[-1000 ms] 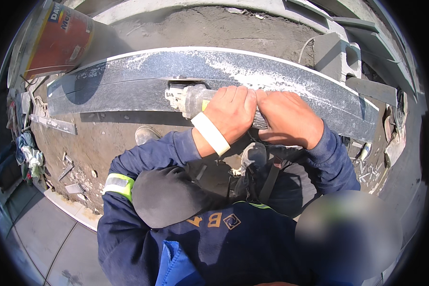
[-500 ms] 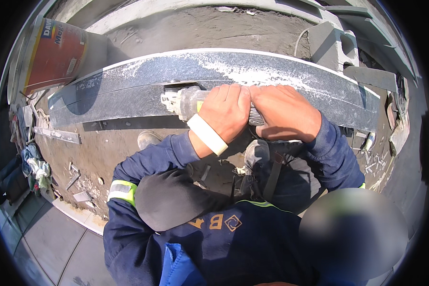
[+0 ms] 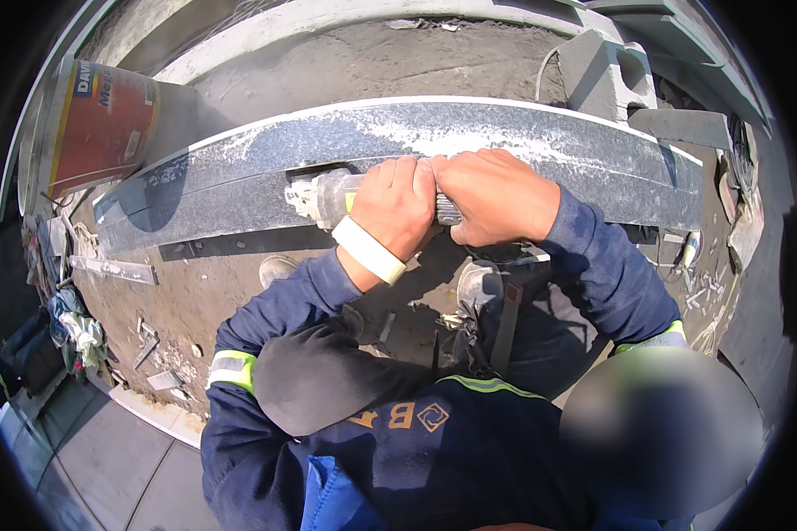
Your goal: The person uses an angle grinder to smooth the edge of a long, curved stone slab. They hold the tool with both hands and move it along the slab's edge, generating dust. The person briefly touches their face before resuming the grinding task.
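Here the angle grinder [image 3: 331,196] is gripped two-handed, its body wrapped by the left hand [image 3: 393,203], its ribbed rear by the right hand [image 3: 500,196]. Its head is held low over the long grey slab [image 3: 248,202]. A thin line [image 3: 212,183] is already marked lengthwise; its depth cannot be told. The slab is unparted, so the cutting seems unfinished.

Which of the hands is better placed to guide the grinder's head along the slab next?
Probably the left: the left hand grips the grinder nearer its head. The right hand sits farther back, by the ribbed rear part, so it seems less able to steer the head.
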Tool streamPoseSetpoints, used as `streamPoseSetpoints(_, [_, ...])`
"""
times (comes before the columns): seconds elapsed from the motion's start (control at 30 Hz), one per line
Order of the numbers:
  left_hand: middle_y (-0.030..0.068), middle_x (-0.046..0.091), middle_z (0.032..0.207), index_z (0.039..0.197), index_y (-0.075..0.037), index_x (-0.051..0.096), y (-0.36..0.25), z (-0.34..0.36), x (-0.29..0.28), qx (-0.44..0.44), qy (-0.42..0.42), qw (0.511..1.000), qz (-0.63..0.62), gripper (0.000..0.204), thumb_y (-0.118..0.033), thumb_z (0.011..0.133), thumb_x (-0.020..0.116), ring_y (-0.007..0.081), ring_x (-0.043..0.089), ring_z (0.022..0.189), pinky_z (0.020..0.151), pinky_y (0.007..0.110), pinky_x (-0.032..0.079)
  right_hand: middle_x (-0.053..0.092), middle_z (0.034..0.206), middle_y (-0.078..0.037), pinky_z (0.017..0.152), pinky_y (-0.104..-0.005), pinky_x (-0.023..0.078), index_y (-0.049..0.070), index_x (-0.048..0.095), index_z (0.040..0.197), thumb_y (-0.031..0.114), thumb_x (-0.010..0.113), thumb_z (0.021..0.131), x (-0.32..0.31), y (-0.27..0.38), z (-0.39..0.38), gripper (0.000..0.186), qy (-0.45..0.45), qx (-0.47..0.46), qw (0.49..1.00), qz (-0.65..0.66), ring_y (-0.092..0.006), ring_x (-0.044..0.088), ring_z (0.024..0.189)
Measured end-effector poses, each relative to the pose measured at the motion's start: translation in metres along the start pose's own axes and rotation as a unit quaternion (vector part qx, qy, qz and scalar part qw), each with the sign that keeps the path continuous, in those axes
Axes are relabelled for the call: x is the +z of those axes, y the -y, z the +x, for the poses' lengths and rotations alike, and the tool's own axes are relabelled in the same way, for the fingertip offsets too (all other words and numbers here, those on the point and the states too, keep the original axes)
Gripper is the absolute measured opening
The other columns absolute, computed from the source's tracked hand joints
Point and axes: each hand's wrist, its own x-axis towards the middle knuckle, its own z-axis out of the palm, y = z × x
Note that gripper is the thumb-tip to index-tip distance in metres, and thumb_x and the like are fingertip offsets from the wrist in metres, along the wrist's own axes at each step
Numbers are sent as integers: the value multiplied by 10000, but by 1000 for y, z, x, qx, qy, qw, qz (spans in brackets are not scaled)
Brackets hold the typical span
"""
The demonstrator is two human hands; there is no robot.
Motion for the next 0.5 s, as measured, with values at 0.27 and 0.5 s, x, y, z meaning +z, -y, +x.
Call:
streamPoseSetpoints(0.27, [119, 591, 884, 969, -2, 621, -19, 14, -3, 34, -43, 998, 9, 144, -89, 858, 651, 274, 626, 840, 755, 398, 516, 727, 882, -268, 778, -513, 587, -69, 663, 971, 107, 779, 700, -14, 2, -28, 343, -24, -2, 1000, 6, -463, 729, 919])
streamPoseSetpoints(0.5, [134, 606, 919, 1057, 30, 639, -3, 4, 3, 16, -22, 1000, 7, 255, -97, 838, 667, 291, 634, 867, 764, 401, 518, 746, 908, -251, 773, -510, 586, -56, 680, 972, 98, 834, 665, 1, -3, -4, 377, -12, -7, 1000, 6, -449, 736, 914])
